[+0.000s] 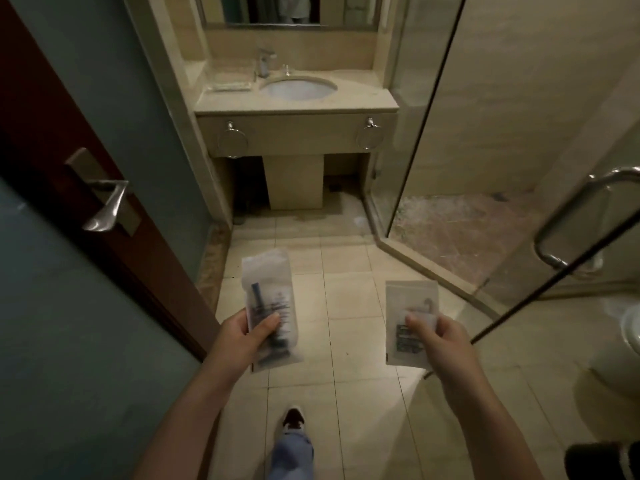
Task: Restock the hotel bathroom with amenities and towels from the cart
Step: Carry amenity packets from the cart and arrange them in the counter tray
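My left hand [246, 336] grips a long frosted amenity packet [268, 292] with a dark-handled item inside, held upright over the floor tiles. My right hand [438, 337] pinches a squarer frosted packet [410, 306] with a printed label near its lower edge. Both packets are at waist height, about a hand's width apart. Straight ahead stands the vanity counter [360, 98] with its oval basin [298, 89]. A small clear tray [231, 86] lies on the counter left of the basin.
A brown door [52, 140] with a metal lever handle [109, 206] stands open on the left. On the right, a glass shower door [485, 133] with a chrome pull handle [571, 216]. A toilet rim [630, 327] shows at far right. Two towel rings [232, 142] hang below the counter.
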Tool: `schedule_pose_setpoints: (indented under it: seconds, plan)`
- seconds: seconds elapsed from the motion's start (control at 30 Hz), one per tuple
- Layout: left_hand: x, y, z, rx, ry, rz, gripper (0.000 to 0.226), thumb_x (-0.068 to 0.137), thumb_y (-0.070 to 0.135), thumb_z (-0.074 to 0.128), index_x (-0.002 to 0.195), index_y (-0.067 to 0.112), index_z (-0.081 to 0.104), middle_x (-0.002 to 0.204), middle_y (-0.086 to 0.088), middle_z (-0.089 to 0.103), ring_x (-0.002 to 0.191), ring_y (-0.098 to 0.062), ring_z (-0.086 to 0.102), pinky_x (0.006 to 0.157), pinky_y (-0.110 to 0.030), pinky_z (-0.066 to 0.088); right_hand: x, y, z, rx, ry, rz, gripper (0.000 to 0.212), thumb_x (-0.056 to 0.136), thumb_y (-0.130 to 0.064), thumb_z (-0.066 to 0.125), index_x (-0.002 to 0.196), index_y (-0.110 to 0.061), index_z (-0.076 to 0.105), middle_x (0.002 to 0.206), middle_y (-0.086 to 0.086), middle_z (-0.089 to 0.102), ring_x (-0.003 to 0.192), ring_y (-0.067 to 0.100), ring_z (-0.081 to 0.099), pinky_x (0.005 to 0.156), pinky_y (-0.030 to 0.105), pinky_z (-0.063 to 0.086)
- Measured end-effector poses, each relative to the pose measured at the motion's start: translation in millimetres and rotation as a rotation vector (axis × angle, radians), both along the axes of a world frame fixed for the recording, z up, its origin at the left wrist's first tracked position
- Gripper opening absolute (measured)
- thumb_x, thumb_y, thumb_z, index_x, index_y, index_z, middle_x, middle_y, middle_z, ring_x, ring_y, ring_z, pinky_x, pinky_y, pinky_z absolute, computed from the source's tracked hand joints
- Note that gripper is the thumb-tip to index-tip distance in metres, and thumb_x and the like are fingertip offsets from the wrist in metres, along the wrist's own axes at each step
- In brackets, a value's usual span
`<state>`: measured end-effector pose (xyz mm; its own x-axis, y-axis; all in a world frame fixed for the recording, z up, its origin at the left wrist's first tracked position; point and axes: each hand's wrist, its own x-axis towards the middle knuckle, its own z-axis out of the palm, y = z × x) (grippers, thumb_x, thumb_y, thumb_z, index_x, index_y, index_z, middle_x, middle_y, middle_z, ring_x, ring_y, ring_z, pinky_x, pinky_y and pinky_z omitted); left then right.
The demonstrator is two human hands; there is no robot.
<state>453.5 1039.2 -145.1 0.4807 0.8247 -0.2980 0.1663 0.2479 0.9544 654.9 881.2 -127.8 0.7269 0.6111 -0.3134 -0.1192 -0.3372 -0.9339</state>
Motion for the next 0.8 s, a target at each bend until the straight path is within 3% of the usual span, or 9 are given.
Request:
schedule_pose_setpoints:
  seconds: [0.13, 0.23, 0.43, 0.57, 0.7, 0.8]
  plan:
    - [23.9, 69.4, 3.1, -0.044, -0.037, -0.001, 0.009, 0.087, 0.009, 0.056, 0.091, 0.010, 0.064, 0.081, -0.004, 0.072, 0.071, -0.014, 0.068, 0.065, -0.023, 0.056, 25.5, 82.9, 4.6, 0.023, -0.001, 0.027, 0.009, 0.091, -0.021, 0.056, 0.090, -0.017, 0.064, 0.091, 0.012, 0.068, 0.088, 0.029, 0.063, 0.074, 0.039, 0.052]
    - [42.7, 127.7, 6.4, -0.043, -0.059, 0.003, 0.009, 0.088, 0.012, 0.057, 0.092, 0.010, 0.064, 0.085, -0.008, 0.071, 0.081, -0.023, 0.066, 0.079, -0.035, 0.054, 44.0, 142.6, 14.6, 0.045, -0.012, 0.044, 0.009, 0.091, -0.019, 0.056, 0.089, -0.016, 0.064, 0.087, 0.010, 0.068, 0.082, 0.026, 0.064, 0.065, 0.033, 0.051]
    - [84.9, 215.7, 21.6, -0.080, -0.143, -0.088, 0.016, 0.085, 0.019, 0.056, 0.096, 0.011, 0.063, 0.081, -0.001, 0.073, 0.080, -0.016, 0.069, 0.078, -0.034, 0.054, 85.9, 237.6, 28.6, 0.097, 0.001, 0.069, 0.011, 0.090, -0.019, 0.057, 0.090, -0.014, 0.067, 0.084, 0.010, 0.069, 0.079, 0.026, 0.064, 0.067, 0.035, 0.050]
    - [120.3, 269.9, 26.1, -0.098, -0.158, -0.056, 0.015, 0.089, 0.017, 0.052, 0.097, 0.010, 0.062, 0.078, 0.000, 0.072, 0.075, -0.014, 0.069, 0.069, -0.028, 0.055, 121.2, 301.7, 26.7, 0.077, 0.000, 0.117, 0.015, 0.090, -0.023, 0.056, 0.095, -0.011, 0.064, 0.090, 0.013, 0.068, 0.085, 0.028, 0.063, 0.077, 0.041, 0.051]
    - [166.6, 326.6, 22.5, -0.145, -0.190, 0.019, 0.014, 0.091, 0.012, 0.049, 0.097, 0.008, 0.061, 0.076, -0.002, 0.072, 0.072, -0.014, 0.069, 0.070, -0.029, 0.057, 170.5, 367.9, 19.3, 0.073, -0.020, 0.201, 0.018, 0.091, -0.025, 0.055, 0.097, -0.009, 0.062, 0.092, 0.013, 0.066, 0.082, 0.027, 0.063, 0.066, 0.032, 0.050]
    - [209.6, 369.5, 18.1, -0.234, -0.231, 0.075, 0.017, 0.092, 0.011, 0.048, 0.102, 0.006, 0.060, 0.077, -0.005, 0.071, 0.073, -0.018, 0.067, 0.069, -0.031, 0.058, 219.8, 418.5, 16.2, 0.105, 0.016, 0.234, 0.019, 0.090, -0.024, 0.054, 0.102, -0.010, 0.061, 0.096, 0.013, 0.065, 0.088, 0.029, 0.062, 0.069, 0.033, 0.050]
